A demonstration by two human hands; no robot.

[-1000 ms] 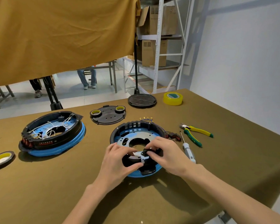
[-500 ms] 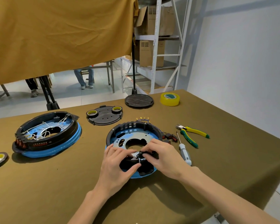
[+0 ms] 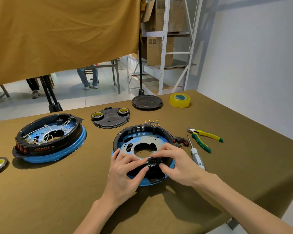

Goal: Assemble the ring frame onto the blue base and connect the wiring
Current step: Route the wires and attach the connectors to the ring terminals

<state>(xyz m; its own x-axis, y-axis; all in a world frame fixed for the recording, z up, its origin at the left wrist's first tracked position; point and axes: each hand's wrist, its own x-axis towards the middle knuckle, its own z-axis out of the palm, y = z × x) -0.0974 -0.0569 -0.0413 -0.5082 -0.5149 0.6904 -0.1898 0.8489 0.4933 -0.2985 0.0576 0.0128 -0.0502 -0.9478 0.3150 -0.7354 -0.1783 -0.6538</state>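
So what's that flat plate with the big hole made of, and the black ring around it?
The flat plate looks like metal: thin, grey-blue, with a dull sheen and punched holes. The black ring looks like moulded plastic: matte, with slots in its wall. Neither is certain from sight alone.

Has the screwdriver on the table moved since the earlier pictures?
No. The screwdriver lies in the same place, between the blue base and the pliers.

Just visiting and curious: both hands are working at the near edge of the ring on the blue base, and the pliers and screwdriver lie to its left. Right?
Not quite. The head view shows the pliers and screwdriver lying to the right of the ring frame, not the left. The rest holds: left hand and right hand work at its near edge, on the blue base.
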